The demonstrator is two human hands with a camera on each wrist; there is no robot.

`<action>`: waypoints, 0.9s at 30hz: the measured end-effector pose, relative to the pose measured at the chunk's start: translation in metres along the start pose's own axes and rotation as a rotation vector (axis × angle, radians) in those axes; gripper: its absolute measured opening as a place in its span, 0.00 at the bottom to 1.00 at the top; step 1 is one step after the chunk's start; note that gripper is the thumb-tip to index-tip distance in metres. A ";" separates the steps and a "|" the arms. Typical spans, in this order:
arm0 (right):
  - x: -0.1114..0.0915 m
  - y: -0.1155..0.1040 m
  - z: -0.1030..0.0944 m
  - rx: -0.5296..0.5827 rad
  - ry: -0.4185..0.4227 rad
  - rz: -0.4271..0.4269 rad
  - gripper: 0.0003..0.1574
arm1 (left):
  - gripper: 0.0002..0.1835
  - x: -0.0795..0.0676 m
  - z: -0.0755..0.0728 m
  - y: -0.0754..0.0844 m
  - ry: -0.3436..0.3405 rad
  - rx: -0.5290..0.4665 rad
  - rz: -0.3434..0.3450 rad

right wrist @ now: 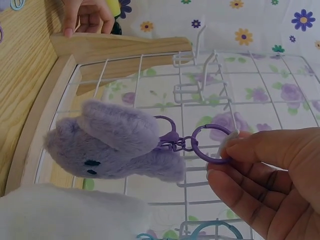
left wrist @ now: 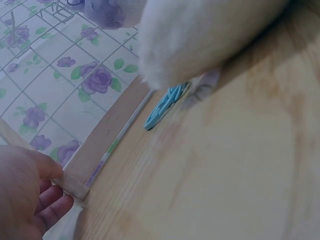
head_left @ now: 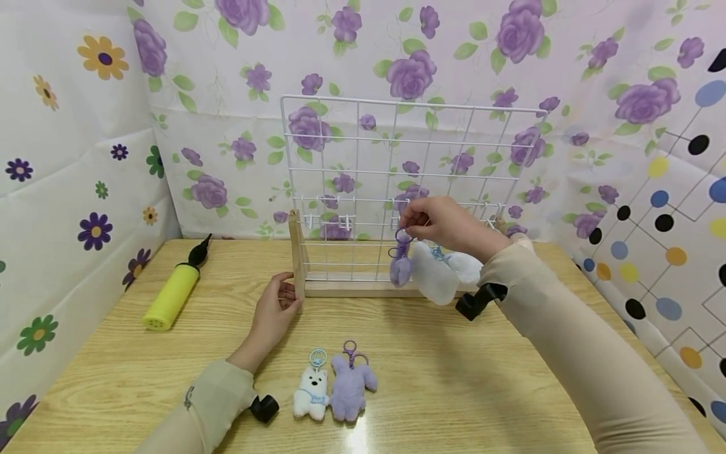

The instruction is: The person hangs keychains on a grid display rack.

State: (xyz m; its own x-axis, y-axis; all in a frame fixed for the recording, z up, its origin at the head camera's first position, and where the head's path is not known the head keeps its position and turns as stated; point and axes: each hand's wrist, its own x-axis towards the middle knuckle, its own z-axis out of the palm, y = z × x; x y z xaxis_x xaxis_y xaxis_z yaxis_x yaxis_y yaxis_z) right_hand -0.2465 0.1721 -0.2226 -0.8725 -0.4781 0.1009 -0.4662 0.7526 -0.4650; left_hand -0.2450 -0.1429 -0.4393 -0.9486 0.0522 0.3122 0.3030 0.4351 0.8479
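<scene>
My right hand (head_left: 448,224) pinches the purple ring (right wrist: 212,145) of a purple plush keychain (right wrist: 107,135) between thumb and fingertips. The ring meets the tip of a white hook on the wire grid rack (head_left: 340,289), and the plush dangles in front of the mesh. Beside it hangs a white plush keychain (head_left: 433,277) with a light blue ring, partly hidden by my right hand and wrist. My left hand (head_left: 272,315) grips the wooden foot at the rack's left end, thumb in front.
On the table (head_left: 420,378) near the front lie a white bear keychain (head_left: 311,394) and another purple plush keychain (head_left: 347,388). A yellow hand pump (head_left: 172,296) rests at the left. Several white hooks (head_left: 343,222) sit on the grid. Flower-patterned cloth stands behind.
</scene>
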 end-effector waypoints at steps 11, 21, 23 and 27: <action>0.001 0.000 0.002 -0.056 0.012 -0.018 0.07 | 0.30 -0.001 -0.001 0.004 -0.004 -0.004 -0.023; -0.001 0.002 0.001 -0.046 0.048 -0.028 0.09 | 0.30 0.000 -0.001 0.000 0.003 -0.013 -0.013; -0.003 0.002 0.000 -0.039 0.065 -0.030 0.10 | 0.30 0.000 -0.001 0.000 0.002 -0.014 -0.013; -0.009 0.002 -0.005 0.024 0.113 -0.007 0.10 | 0.30 0.000 0.000 0.001 -0.005 -0.012 -0.007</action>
State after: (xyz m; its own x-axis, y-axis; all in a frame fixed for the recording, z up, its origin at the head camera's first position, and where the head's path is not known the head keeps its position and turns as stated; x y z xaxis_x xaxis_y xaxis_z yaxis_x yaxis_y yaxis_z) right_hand -0.2400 0.1801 -0.2205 -0.8810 -0.4281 0.2016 -0.4695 0.7378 -0.4850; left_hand -0.2448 -0.1426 -0.4388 -0.9511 0.0533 0.3042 0.2973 0.4244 0.8553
